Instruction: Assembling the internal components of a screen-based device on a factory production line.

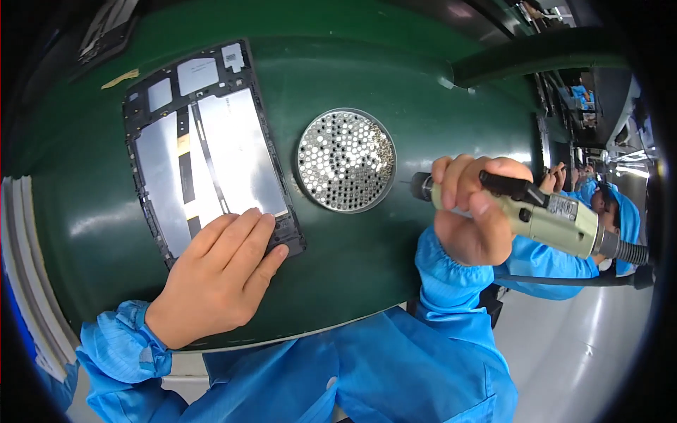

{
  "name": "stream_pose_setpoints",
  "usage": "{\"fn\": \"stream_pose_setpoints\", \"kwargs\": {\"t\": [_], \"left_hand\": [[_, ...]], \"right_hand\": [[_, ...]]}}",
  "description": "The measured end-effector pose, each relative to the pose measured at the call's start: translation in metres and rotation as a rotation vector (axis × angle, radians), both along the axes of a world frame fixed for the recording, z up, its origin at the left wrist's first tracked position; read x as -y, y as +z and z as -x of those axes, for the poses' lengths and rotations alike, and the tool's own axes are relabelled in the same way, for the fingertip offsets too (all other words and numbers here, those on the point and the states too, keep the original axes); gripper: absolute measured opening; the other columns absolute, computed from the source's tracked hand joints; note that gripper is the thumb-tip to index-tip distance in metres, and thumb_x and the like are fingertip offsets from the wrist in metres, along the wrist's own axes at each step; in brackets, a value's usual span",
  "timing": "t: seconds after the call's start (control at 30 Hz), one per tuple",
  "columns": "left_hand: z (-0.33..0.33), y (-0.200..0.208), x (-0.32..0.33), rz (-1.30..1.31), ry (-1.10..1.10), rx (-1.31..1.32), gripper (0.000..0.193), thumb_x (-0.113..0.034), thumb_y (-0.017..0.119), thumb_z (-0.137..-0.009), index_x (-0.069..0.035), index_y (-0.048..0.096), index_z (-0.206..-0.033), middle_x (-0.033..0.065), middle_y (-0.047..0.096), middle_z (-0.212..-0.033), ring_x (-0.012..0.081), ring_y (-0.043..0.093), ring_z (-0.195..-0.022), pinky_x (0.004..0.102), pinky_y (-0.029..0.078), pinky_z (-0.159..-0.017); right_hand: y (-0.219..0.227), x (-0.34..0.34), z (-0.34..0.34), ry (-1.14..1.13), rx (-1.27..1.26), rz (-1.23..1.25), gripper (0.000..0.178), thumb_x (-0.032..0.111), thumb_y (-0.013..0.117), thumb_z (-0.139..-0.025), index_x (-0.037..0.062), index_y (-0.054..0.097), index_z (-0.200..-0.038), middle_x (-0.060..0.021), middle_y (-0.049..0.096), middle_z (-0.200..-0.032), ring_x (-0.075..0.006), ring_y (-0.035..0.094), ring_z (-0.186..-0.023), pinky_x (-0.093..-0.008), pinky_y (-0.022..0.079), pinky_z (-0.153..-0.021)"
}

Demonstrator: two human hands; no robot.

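Observation:
A tablet frame, black with large silver battery panels, lies on the green table, its back cover off. My left hand rests on its near end with the fingers stretched out flat. Off to the right, my right hand is wrapped round a pale green electric screwdriver. Its dark tip points left, over the table. Between the tablet and the screwdriver stands a round metal dish with a perforated plate; small screws are heaped along its right side. Tip and dish are apart.
A yellowish strip lies beyond the tablet's far left corner. Another dark device part is at the far left. A dark green bar crosses the far right. At right, a co-worker in blue sits close by the screwdriver's cable.

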State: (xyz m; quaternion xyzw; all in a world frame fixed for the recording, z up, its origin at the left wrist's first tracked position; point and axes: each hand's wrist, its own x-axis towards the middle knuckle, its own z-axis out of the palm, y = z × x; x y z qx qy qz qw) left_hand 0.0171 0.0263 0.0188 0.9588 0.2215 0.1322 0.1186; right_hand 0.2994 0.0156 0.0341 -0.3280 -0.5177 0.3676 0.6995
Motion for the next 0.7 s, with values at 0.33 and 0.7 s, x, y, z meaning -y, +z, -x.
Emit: {"fn": "stream_pose_setpoints", "kwargs": {"t": [0.33, 0.7], "left_hand": [[-0.001, -0.017, -0.012, 0.170, -0.048, 0.151, 0.038, -0.009, 0.073, -0.066, -0.009, 0.066, -0.103, 0.0185, 0.057, -0.112, 0.0351, 0.054, -0.106, 0.0518, 0.043, -0.095], [-0.001, -0.020, -0.013, 0.171, -0.024, 0.135, 0.030, -0.008, 0.071, -0.071, -0.012, 0.067, -0.100, 0.0168, 0.060, -0.109, 0.0322, 0.054, -0.106, 0.0482, 0.044, -0.096]], "right_hand": [[-0.006, 0.008, 0.015, 0.057, 0.102, 0.113, 0.035, 0.000, 0.057, -0.075, 0.0037, 0.048, -0.109, -0.0066, 0.050, -0.063, -0.0187, 0.051, -0.057, -0.0407, 0.045, -0.062], [-0.015, 0.001, 0.016, 0.065, 0.119, 0.119, 0.035, 0.002, 0.059, -0.077, 0.0042, 0.049, -0.110, -0.0062, 0.050, -0.063, -0.0188, 0.050, -0.055, -0.0404, 0.045, -0.062]]}}
